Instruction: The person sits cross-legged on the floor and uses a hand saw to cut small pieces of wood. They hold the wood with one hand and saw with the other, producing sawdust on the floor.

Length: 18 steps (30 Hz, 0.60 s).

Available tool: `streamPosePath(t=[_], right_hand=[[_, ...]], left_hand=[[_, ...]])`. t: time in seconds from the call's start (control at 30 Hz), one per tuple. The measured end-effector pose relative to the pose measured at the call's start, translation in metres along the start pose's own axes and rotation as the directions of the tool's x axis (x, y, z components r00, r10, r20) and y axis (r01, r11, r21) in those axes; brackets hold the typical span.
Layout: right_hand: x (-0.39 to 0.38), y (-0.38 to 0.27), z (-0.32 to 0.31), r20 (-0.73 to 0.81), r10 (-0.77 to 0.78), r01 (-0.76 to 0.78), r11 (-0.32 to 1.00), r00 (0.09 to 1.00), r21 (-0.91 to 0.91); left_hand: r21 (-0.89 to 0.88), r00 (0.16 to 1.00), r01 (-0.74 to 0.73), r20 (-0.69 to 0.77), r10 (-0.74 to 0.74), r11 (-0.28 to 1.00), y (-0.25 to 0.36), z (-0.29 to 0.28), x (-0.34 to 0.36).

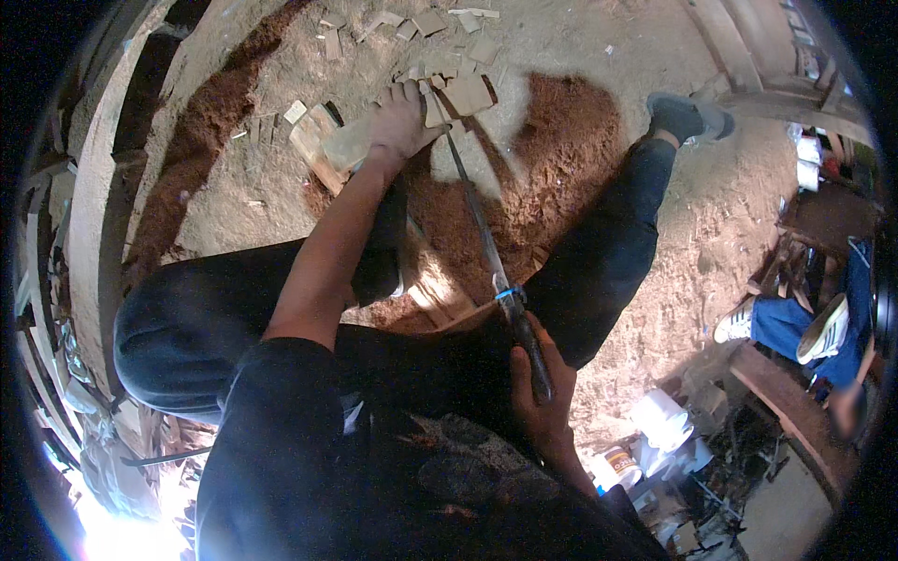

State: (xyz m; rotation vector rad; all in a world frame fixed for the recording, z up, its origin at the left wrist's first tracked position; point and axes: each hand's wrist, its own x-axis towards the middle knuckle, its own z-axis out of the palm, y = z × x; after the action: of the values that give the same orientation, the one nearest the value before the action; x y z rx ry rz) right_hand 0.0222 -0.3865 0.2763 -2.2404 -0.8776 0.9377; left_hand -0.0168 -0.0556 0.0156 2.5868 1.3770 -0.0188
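My left hand [400,123] presses down on a short pale wooden board [348,143], its fingers over the far side and its thumb out toward the saw blade. From the lower right, my right hand [545,388] is closed around the dark handle of a handsaw [477,210]. Its long narrow blade reaches away to the board, just right of my left hand, and a blue band circles it near the handle. Beneath the board's left end lies a thicker wooden block [316,150]. Whether the teeth are inside a cut cannot be made out.
Several wood offcuts [428,22] lie on the dirt floor beyond the board. My outstretched leg ends in a grey shoe [690,117] at right. Another person's sneakers [823,332] show at far right. White containers [660,419] and scrap sit lower right; a timber post [98,215] stands left.
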Motion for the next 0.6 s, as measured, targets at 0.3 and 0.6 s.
streamPosePath(t=[0.3, 0.6], right_hand=[[0.019, -0.022, -0.010, 0.062, 0.091, -0.092, 0.995, 0.994, 0.021], [0.010, -0.005, -0.004, 0.021, 0.026, -0.027, 0.998, 0.999, 0.055]], left_hand=[[0.094, 0.995, -0.022, -0.090, 0.031, 0.995, -0.006, 0.005, 0.005], [-0.214, 0.998, -0.019, -0.061, 0.006, 0.977, -0.016, 0.001, 0.007]])
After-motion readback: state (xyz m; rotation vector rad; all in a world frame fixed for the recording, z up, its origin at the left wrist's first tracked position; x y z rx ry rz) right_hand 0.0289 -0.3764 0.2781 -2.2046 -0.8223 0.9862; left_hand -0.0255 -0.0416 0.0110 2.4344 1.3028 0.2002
